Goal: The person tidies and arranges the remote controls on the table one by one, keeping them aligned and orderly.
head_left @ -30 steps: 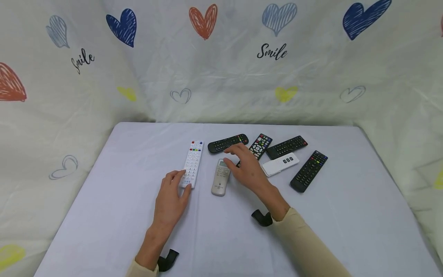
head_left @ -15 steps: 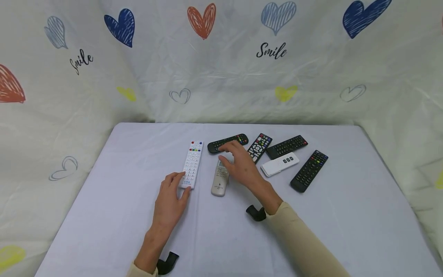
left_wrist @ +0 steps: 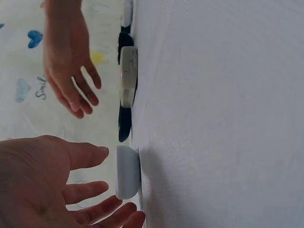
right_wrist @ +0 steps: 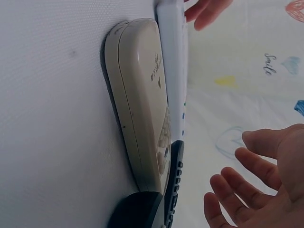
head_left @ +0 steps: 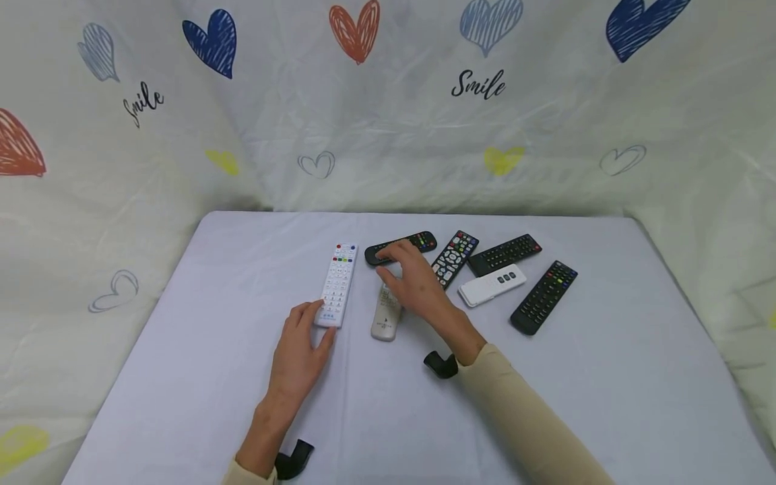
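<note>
My left hand (head_left: 297,350) is at the near end of a long white remote control (head_left: 337,279), its loosely bent fingers at the left edge and its thumb by the near corner. In the left wrist view, the end of that white remote (left_wrist: 127,173) shows between spread thumb and fingers. Raised over a beige remote control (head_left: 384,322) is my right hand (head_left: 418,283), hiding its far part. The right wrist view has the right hand (right_wrist: 266,180) with fingers apart and nothing in them, above the beige remote. A rounded black remote (head_left: 421,240) lies just beyond its fingertips.
To the right lie a black remote with big white buttons (head_left: 455,259), another black remote (head_left: 506,254), a small white remote (head_left: 492,285) and a separate black remote (head_left: 543,298). A white cloth covers the table (head_left: 200,377); a heart-printed curtain (head_left: 394,135) hangs behind.
My right hand has drifted left and slightly away from me, from beside the beige remote to above its far part. My left hand and the remotes have stayed put.
</note>
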Demonstrator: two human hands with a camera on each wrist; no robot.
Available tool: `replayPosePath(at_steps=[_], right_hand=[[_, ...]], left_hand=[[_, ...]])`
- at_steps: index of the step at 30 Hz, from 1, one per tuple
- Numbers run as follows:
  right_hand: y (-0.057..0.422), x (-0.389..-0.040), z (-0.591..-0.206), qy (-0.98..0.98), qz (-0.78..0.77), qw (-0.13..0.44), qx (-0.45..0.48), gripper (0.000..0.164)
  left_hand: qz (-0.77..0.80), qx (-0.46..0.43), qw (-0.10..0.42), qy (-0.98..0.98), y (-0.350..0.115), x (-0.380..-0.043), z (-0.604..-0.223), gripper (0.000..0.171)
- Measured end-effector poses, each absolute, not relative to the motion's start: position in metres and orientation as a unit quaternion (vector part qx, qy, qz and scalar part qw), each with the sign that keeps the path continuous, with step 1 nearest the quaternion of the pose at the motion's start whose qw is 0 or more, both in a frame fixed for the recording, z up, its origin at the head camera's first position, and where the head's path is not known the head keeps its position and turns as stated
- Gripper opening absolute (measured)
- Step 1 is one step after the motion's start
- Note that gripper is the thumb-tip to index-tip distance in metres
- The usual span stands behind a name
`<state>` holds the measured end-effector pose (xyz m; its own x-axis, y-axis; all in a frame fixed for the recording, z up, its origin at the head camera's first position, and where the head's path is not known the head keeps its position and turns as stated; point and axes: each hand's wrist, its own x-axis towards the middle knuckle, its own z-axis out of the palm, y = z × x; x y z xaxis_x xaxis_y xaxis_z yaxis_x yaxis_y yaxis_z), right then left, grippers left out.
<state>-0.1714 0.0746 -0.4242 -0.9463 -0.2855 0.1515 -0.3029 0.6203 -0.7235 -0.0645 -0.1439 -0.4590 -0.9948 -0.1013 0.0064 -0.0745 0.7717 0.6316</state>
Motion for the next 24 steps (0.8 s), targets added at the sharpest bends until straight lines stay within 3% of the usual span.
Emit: replayPosePath(at_steps=[24], right_hand=[[0.059,-0.184,-0.43,-0.894,0.42,-0.011,0.154,0.03]], left_hand=[[-0.346,0.076,-0.006,-0.935,-0.141,-0.065,-0.456,0.071]])
